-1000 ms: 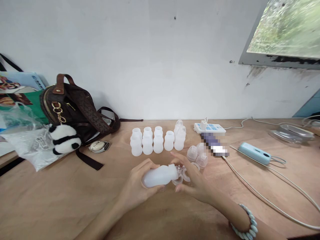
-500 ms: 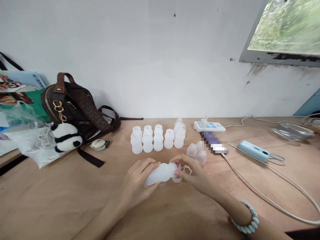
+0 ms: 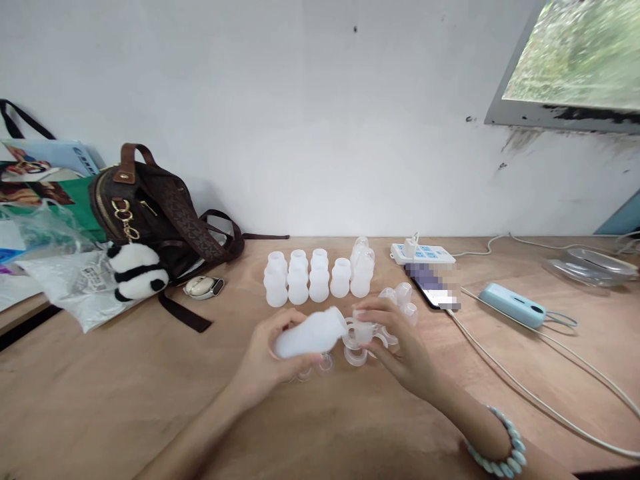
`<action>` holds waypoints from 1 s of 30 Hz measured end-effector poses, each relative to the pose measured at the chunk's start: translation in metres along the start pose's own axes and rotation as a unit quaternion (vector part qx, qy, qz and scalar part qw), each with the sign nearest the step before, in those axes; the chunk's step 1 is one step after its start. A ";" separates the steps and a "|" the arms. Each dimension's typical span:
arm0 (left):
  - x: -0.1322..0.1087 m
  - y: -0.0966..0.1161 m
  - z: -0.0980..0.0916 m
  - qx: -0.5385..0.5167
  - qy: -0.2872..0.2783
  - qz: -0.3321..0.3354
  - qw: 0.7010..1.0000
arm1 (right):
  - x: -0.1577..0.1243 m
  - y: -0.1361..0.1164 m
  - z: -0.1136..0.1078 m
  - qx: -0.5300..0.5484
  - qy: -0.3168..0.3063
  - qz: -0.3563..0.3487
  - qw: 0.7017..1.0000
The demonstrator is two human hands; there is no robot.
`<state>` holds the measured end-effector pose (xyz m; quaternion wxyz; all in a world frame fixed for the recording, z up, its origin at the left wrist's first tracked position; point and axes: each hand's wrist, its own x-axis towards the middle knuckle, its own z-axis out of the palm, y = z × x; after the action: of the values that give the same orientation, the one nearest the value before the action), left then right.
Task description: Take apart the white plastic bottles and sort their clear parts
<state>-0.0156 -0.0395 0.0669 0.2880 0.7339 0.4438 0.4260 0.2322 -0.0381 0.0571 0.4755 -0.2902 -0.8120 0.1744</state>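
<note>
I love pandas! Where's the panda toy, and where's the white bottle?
panda toy (image 3: 136, 268): head view, middle of its body.
white bottle (image 3: 310, 335): head view, middle of its body.

Six milky bottles (image 3: 319, 283) face you: five lined upright toward the counter's (image 3: 100, 400) back edge, a sixth bottle (image 3: 310, 333) in your left hand (image 3: 264, 365). Three domed caps (image 3: 403, 294) cluster nearby; the clear rings (image 3: 355, 356) by your right hand (image 3: 406, 348) overlap beyond counting. One brown bag (image 3: 150, 208), one panda charm (image 3: 136, 270), one power strip (image 3: 423, 253), one phone (image 3: 434, 294).
</note>
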 end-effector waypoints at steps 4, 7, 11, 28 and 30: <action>0.013 -0.005 -0.018 -0.173 0.113 -0.072 0.976 | 0.000 0.004 -0.004 -0.040 0.085 -0.019 0.995; 0.020 -0.010 -0.022 -0.187 0.162 -0.071 0.966 | 0.001 0.008 -0.003 -0.049 0.097 0.018 0.994; 0.024 -0.016 -0.015 -0.173 0.146 -0.078 0.971 | 0.002 0.010 -0.001 -0.053 0.093 0.046 0.993; 0.027 -0.011 0.007 0.162 0.035 0.140 0.976 | 0.026 -0.010 0.003 -0.013 -0.100 0.068 0.993; 0.028 -0.015 0.006 0.178 0.045 0.154 0.971 | 0.031 -0.006 -0.005 -0.043 -0.081 0.098 0.991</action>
<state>-0.0102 -0.0082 0.0622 0.0637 0.8130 0.4064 0.4121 0.2228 -0.0226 0.0839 0.3760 -0.3732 -0.8223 0.2078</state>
